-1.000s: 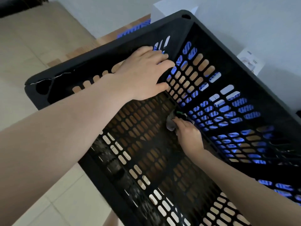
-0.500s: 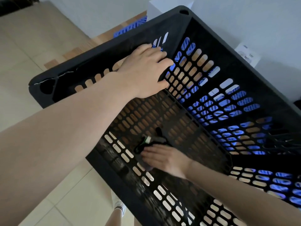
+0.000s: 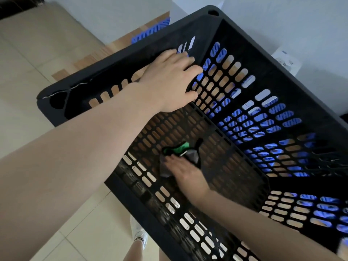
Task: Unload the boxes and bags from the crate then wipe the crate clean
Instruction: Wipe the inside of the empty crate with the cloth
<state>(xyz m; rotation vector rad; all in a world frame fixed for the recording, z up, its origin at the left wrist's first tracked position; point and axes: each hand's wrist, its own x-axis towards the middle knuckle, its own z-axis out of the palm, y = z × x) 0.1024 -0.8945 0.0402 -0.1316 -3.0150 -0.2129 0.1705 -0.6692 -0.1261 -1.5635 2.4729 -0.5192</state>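
A: Seen from above: black slotted crate (image 3: 244,40) on a wooden worktop (image 3: 120,46), no boxes or bags left inside, wiping apparently under way. Hands?

B: Left hand (image 3: 169,80) spread against the inside wall at eleven o'clock, fingers nearly straight across the slots, bracing and gripping nothing. Right hand (image 3: 186,176) down on the crate floor towards six o'clock, fingers laid flat on a grey-and-green cloth (image 3: 180,149). Pressing rather than clutching, though somewhat blurred.

A: Handling of the crate?

B: Probably light for its bulk, being more hole than plastic. Stiff, hard-edged, likely to slide or rock on smooth wood if rubbed unbraced. Pale crack line (image 3: 66,89) at the nine o'clock corner, so best not levered there. Safer held by the thick rim or steadied flat against a wall.

A: And the cloth?

B: Soft and limp, prone to bunching and snagging in the slots. Better pinned under flat fingers than pinched by one corner.

A: Surroundings?

B: Blue crate (image 3: 150,32) at twelve o'clock, white box (image 3: 288,61) at two, tiled floor (image 3: 28,72) at nine.
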